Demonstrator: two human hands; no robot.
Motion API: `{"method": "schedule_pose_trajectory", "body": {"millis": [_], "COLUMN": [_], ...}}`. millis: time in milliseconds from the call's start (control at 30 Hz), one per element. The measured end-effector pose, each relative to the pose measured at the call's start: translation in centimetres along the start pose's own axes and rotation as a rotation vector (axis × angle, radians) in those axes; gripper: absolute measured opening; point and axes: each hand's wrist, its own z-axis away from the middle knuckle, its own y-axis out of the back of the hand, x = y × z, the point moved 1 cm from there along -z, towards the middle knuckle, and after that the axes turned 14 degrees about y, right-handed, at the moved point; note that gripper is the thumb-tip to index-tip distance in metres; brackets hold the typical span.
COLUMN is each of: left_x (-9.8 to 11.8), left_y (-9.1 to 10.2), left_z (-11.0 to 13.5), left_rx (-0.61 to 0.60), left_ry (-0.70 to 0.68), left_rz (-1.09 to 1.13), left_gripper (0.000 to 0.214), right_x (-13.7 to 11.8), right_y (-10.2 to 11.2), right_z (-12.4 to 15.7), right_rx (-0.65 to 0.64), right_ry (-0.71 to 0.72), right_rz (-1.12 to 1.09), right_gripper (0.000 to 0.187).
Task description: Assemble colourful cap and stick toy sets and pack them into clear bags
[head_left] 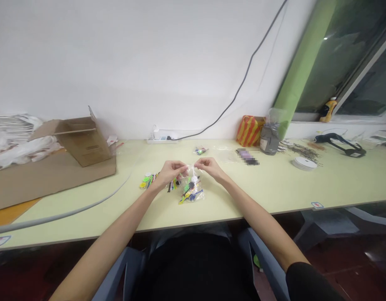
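Between my hands hangs a clear plastic bag point(192, 189) with small colourful plastic pieces inside, among them blue, yellow, green, black and white ones. My left hand point(172, 172) pinches the bag's top edge on one side. On the other side, my right hand point(211, 168) is closed on the same top edge, its thumb and finger pressed together. Loose colourful plastic pieces point(148, 179) lie on the table left of my left hand, partly behind the wrist. Another small bag of coloured pieces point(201, 150) lies farther back.
A cardboard box point(86, 140) stands at the left, and a grey cable point(95, 203) crosses the table there. A power strip point(162, 140) lies by the wall. Toward the right are a striped bag point(250, 131), a dark container point(269, 139) and a white spool point(304, 163).
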Motion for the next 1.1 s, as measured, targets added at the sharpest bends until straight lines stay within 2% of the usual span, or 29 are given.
{"method": "schedule_pose_trajectory", "body": {"millis": [367,633,833,1100], "left_x": [0.43,0.44,0.94,0.59], "left_y": [-0.34,-0.18,-0.17,-0.07], "left_z": [0.39,0.46,0.77,0.58], "left_rx": [-0.011,0.012,0.030,0.022], "left_ry": [0.023,0.008,0.023,0.009], "left_rz": [-0.012,0.025,0.028,0.023], "left_gripper": [0.039,0.039,0.042,0.042], "right_x": [0.74,0.24,0.56,0.95], "right_y": [-0.43,-0.41,-0.28,-0.07], "right_z": [0.20,0.14,0.01,-0.05], "right_rx": [-0.058,0.039,0.057,0.097], "right_ry": [-0.037,-0.082,-0.120,-0.125], "right_rz": [0.039,-0.052,-0.121,-0.141], "right_gripper": [0.037,0.036,0.038,0.040]}}
